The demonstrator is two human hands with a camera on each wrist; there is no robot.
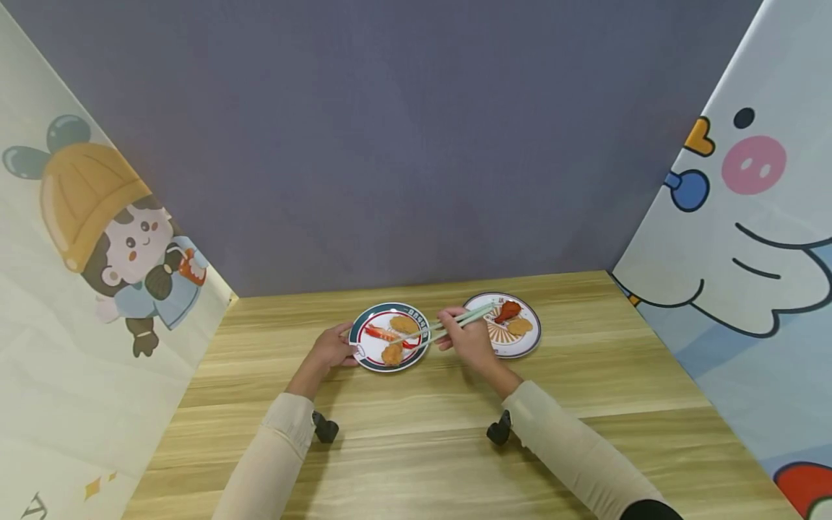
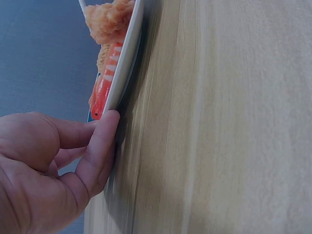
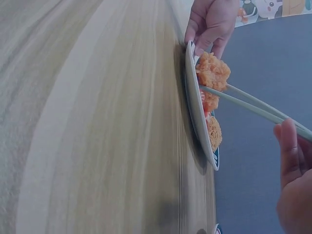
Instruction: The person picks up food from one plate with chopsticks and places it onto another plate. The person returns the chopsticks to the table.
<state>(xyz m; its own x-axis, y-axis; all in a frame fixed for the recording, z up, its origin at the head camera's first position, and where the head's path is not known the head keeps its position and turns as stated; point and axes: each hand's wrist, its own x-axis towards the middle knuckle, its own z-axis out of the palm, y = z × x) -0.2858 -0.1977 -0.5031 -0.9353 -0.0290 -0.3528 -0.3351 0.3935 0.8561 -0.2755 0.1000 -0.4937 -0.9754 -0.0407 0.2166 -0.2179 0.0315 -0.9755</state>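
Note:
My left hand point(image 1: 331, 348) pinches the left rim of a round plate with a dark green border point(image 1: 383, 308), thumb and fingertips at its edge. On this plate lie a red-and-white shrimp point(image 2: 108, 73), a lumpy fried piece point(image 1: 392, 354) and a breaded oval piece point(image 1: 404, 324). My right hand point(image 1: 469, 341) grips a pair of pale green chopsticks point(image 3: 253, 109). Their tips are apart and reach down among the food, by the shrimp and the lumpy piece. Whether they clamp anything cannot be made out.
Right of the green-bordered plate, partly behind my right hand, is a second plate point(image 1: 536, 328). It bears a reddish-brown drumstick point(image 1: 508, 311) and a golden fried piece point(image 1: 520, 326). A grey panel point(image 1: 416, 144) stands behind the wooden table point(image 1: 403, 448), with printed cartoon panels at both sides.

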